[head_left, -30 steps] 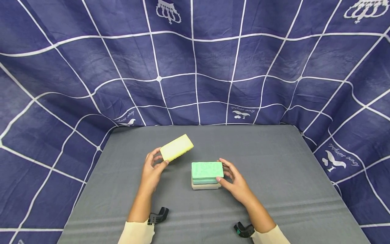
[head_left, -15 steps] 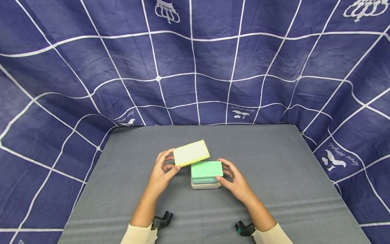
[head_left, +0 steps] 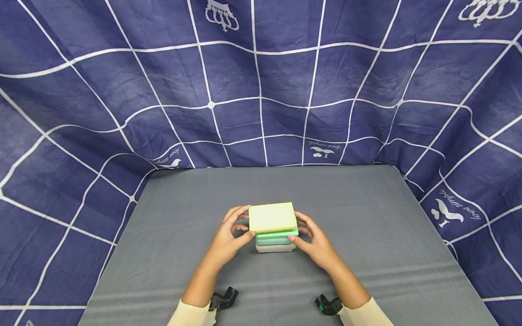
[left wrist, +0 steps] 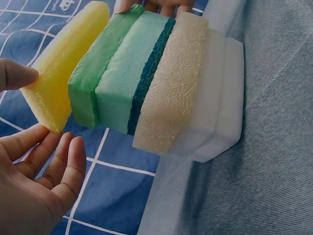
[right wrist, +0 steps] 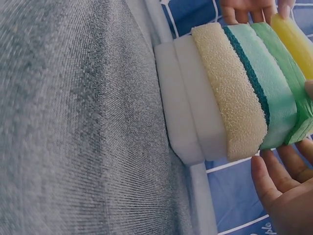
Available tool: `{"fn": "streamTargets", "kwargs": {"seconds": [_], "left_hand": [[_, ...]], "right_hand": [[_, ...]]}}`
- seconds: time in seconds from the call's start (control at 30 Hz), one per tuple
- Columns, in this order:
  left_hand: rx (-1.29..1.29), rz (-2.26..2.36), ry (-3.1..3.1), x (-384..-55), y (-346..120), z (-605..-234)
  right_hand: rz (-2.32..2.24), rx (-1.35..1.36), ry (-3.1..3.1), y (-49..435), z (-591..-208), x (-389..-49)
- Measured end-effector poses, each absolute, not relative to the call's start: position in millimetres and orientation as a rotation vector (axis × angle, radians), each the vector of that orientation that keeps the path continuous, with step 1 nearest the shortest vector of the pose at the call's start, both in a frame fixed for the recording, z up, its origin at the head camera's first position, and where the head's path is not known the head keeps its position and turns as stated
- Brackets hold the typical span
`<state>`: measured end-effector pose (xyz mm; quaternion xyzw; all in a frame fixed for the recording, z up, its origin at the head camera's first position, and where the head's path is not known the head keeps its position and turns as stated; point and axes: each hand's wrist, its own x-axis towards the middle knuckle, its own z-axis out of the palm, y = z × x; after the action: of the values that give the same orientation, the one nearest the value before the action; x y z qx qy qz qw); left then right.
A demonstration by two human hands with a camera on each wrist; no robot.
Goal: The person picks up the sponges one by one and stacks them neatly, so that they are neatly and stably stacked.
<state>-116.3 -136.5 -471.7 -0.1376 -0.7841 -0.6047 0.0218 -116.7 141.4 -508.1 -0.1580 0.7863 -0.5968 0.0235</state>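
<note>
A yellow sponge (head_left: 272, 218) is pinched at its left end between the thumb and fingers of my left hand (head_left: 231, 234). It hangs just over a stack of sponges, tilted, with a gap beneath it in the left wrist view. The stack's top is a bright green sponge (left wrist: 96, 73). Under that come a mint sponge with a dark teal layer (left wrist: 135, 71), a beige porous sponge (left wrist: 173, 83) and white blocks (left wrist: 215, 93) at the bottom. My right hand (head_left: 313, 242) holds the stack's right side near the top, thumb in front and fingers behind, at the green sponge.
The stack stands on a grey cloth-covered table (head_left: 195, 190). A blue curtain with white grid lines (head_left: 285, 117) surrounds the back and both sides. Each wrist wears a black camera band, the left one (head_left: 223, 299) and the right one (head_left: 328, 304).
My left hand has carried the yellow sponge rightward from the left of the stack to over its top, turning it nearly in line with the stack. The right hand has stayed in place.
</note>
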Motion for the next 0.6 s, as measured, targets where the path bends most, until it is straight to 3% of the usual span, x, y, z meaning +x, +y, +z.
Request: {"fn": "streamTargets", "kwargs": {"seconds": [0.6], "left_hand": [[-0.464,-1.814,-2.485,-111.8,-128.5,-477.7]], "right_hand": [[-1.853,-0.542,2.477,142.3,-505.9,-115.8]]}}
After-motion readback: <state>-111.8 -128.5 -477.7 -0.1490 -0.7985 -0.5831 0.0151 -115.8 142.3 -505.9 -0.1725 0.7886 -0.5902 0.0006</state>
